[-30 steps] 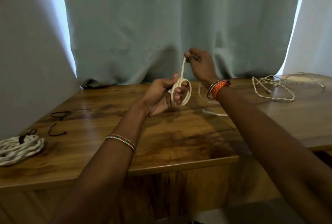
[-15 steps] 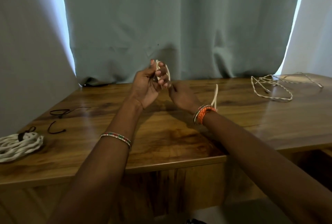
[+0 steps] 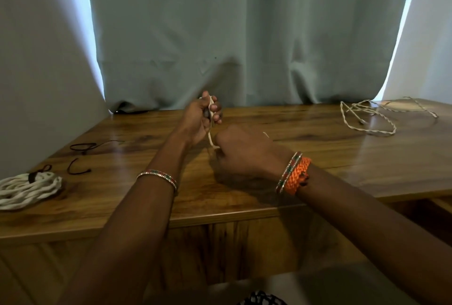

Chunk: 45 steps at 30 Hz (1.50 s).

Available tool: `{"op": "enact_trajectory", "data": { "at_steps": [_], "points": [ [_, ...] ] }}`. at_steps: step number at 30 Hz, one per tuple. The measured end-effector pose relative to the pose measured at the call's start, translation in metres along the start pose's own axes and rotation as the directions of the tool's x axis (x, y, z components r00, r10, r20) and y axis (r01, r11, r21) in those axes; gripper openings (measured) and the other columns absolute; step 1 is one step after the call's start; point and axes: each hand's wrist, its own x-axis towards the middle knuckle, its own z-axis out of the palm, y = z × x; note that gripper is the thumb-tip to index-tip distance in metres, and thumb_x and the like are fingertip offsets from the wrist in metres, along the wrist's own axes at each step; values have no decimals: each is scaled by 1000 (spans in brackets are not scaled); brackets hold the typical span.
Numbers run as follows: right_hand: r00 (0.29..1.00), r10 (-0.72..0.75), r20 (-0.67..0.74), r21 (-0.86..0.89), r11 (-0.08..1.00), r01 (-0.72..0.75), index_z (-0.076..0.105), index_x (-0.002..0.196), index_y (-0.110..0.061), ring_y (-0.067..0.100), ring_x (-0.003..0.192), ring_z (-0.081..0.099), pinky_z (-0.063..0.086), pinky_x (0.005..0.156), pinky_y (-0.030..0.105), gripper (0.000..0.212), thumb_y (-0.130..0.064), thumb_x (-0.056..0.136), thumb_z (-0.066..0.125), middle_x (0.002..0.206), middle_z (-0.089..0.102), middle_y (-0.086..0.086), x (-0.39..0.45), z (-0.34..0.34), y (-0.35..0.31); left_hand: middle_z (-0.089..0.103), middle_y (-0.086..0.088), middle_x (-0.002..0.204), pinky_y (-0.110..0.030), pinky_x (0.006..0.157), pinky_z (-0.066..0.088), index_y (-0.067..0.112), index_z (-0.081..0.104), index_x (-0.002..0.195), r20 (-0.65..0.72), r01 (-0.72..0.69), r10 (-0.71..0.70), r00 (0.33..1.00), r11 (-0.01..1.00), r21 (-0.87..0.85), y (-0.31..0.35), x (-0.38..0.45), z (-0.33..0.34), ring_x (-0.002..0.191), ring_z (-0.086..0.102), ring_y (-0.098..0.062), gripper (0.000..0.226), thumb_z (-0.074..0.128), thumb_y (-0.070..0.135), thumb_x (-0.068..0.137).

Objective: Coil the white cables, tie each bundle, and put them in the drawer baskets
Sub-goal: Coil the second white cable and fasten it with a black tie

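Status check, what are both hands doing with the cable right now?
Left hand gripping small white coil. Right hand pulling its free strand taut. Tied bundle and loose cable on table. Nothing in the way.

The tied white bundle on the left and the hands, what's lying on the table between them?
In the head view, loose black ties lie on the wooden table between the tied white bundle and the left hand; otherwise bare wood.

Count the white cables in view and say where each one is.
3. A tied bundle lies at the table's left edge. A loose cable is spread out at the far right. A thin cable runs between the left hand and right hand. None other shows.
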Motion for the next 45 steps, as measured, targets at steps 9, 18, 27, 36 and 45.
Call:
{"op": "enact_trajectory", "data": {
  "at_steps": [9, 18, 27, 36, 45],
  "points": [
    [942, 133, -309, 143, 985, -93, 67, 86, -19, 16, 75, 50, 31, 62, 26, 20, -36, 88, 58, 71, 47, -6, 20, -68, 40, 47, 6, 43, -21, 42, 38, 9, 45, 71, 103, 63, -95, 990, 960, 274, -6, -5, 15, 37, 43, -8, 35, 21, 11, 97],
    [837, -17, -546, -183, 978, -100, 65, 94, -17, 26, 68, 63, 26, 50, 24, 12, -25, 89, 59, 82, 67, 4, 43, -28, 91, 39, 6, 50, -21, 41, 28, 13, 48, 75, 296, 216, -252, 921, 965, 150, -6, -10, 15, 38, 32, -7, 35, 21, 20, 95],
    [858, -67, -509, -243, 968, -69, 55, 88, -4, 29, 42, 55, 29, 40, 25, 13, -9, 83, 65, 59, 61, 11, 46, 13, 122, 38, 8, 48, -21, 42, 26, 13, 43, 74, 479, 257, -232, 846, 966, 15, 8, -22, 23, 35, 31, -5, 32, 26, 30, 94],
    [876, 337, -344, -81, 919, -385, 43, 117, -9, 32, 77, 64, 38, 59, 34, 22, -10, 95, 41, 93, 66, 12, 50, 46, 135, 45, 7, 50, -20, 42, 37, 13, 54, 73, 622, 252, 11, 783, 909, -333, 18, -23, 16, 37, 31, -7, 23, 44, 27, 88],
    [921, 214, 326, -295, 948, -115, 53, 125, -4, 33, 117, 52, 46, 89, 38, 60, -40, 80, 68, 129, 51, 17, 37, 36, 58, 47, 9, 52, -21, 47, 40, 14, 49, 74, 288, -47, 182, 940, 906, -420, 16, -18, 20, 42, 44, -7, 17, 41, 22, 86]
  ]
}}
